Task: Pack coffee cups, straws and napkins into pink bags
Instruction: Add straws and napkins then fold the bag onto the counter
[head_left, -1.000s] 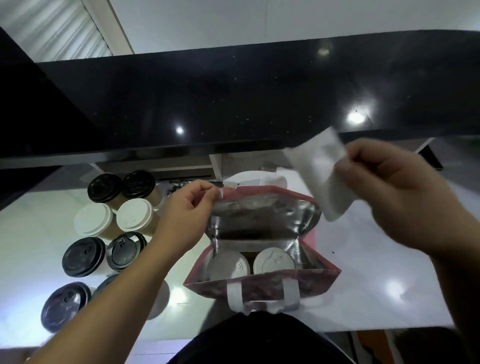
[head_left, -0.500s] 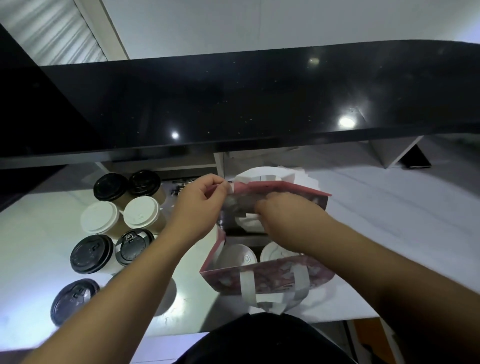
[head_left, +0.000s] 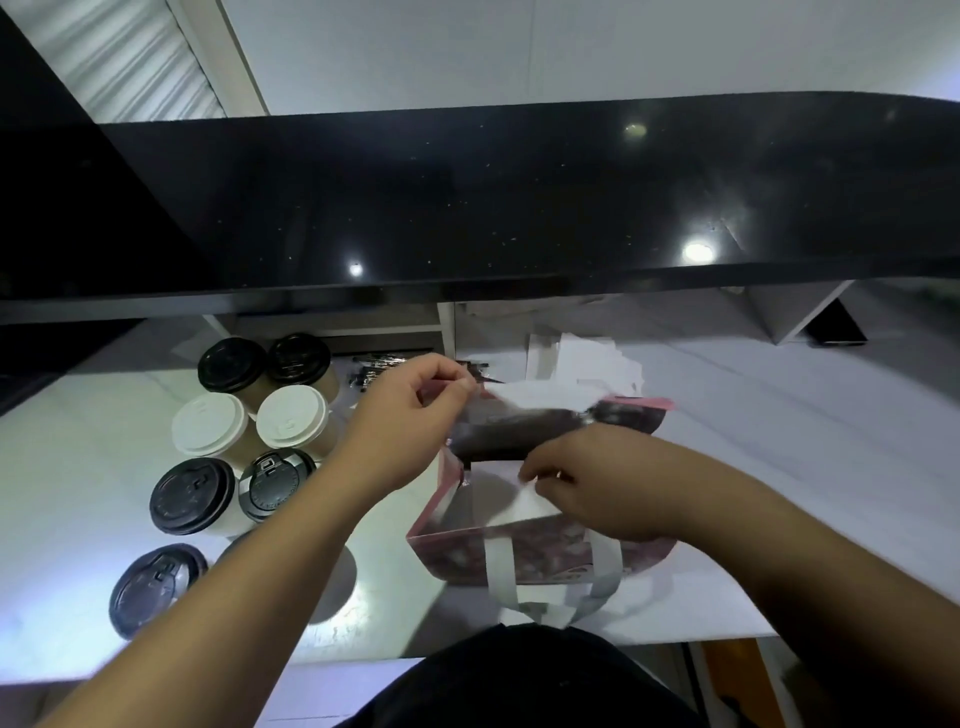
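No text, brand or number can be read here. The lids of the coffee cups (head_left: 192, 496) have raised marks, but these are too blurred to make out as letters. The pink bag (head_left: 535, 553) has a dark pattern on its side, and no words can be made out in it.

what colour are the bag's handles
White: the bag's handles hang down the pink bag, clearest in the head view.

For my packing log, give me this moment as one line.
step: napkin into bag | left hand: pinches far rim of pink bag | right hand: holds white napkin inside bag | lidded cups: on counter beside bag
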